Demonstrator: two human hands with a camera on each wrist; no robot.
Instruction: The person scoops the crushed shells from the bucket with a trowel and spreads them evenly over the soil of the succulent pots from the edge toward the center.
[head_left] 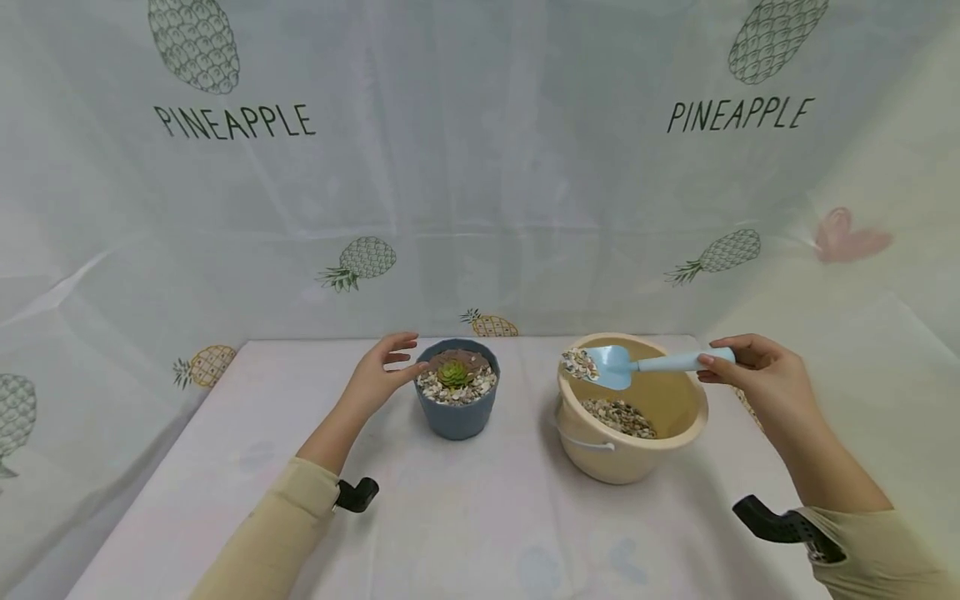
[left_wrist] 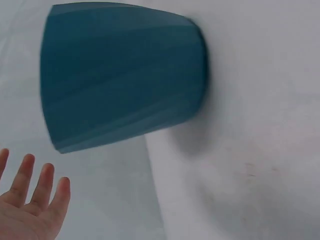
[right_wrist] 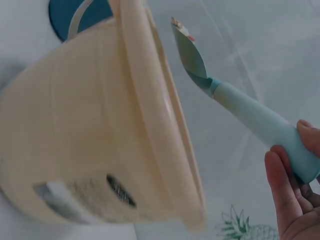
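Note:
My right hand (head_left: pixel 765 371) grips the handle end of a light blue trowel (head_left: pixel 667 362), held level above a cream bucket (head_left: pixel 592 454). Pebbles (head_left: pixel 579 364) sit heaped on the trowel's blade, over the bucket's left rim. More small stones (head_left: pixel 618 417) lie inside the bucket. To the left, a blue-grey pot (head_left: pixel 456 421) stands upright with a green succulent (head_left: pixel 452 373) ringed by pale pebbles. My left hand (head_left: pixel 381 375) is beside the pot, fingers spread and loosely bent, thumb near its left rim. The left wrist view shows the fingers (left_wrist: pixel 42 185) apart from the pot's wall.
A white-covered table (head_left: pixel 450 517) bears the pot and the bucket, with a gap between them. The bucket's thin handle (head_left: pixel 588 442) hangs down its front left side. Behind the table hangs a pale curtain (head_left: pixel 480 167) printed with pineapples.

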